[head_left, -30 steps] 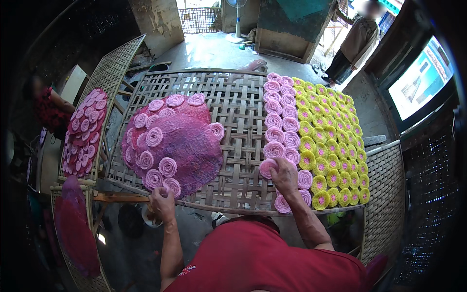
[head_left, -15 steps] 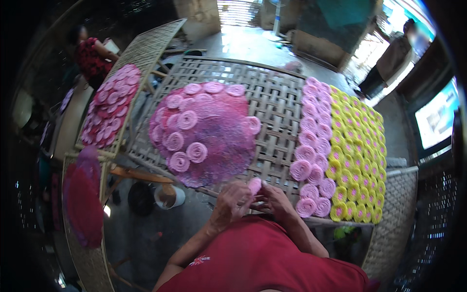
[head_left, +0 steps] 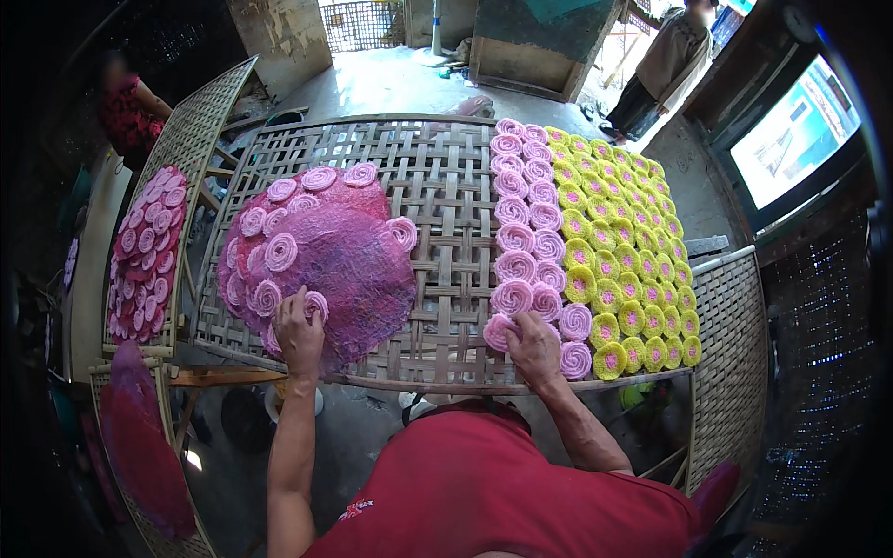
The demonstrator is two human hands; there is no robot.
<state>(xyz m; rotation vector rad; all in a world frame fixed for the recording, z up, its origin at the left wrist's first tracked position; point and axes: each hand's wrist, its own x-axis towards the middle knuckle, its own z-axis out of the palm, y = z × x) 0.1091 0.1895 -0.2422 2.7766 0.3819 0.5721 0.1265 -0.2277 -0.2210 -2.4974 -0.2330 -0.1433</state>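
Observation:
My left hand [head_left: 299, 339] reaches over a round pink-purple sheet [head_left: 349, 251] and pinches the edge of a pink spiral disc [head_left: 316, 305]. More pink spiral discs [head_left: 281, 252] lie scattered on that sheet. My right hand [head_left: 534, 352] is at the near end of the pink rows, its fingers closed on the edge of another pink spiral disc [head_left: 499, 332]. That disc sits flat at the corner of rows of similar discs [head_left: 513, 268] on the woven bamboo rack [head_left: 446, 223]. My fingers partly hide both gripped discs.
Yellow discs with pink centres [head_left: 623, 260] fill the rack's right part. A slanted rack [head_left: 200, 121] with more pink discs [head_left: 149, 251] stands left. A purple-red sheet [head_left: 139, 437] hangs lower left. One person [head_left: 660, 65] stands back right, another [head_left: 135, 107] back left.
My hands, together on a pink disc at the near edge, have moved apart: left to the round sheet, right to the pink rows. A disc has been set at the rows' near-left corner. The view has shifted.

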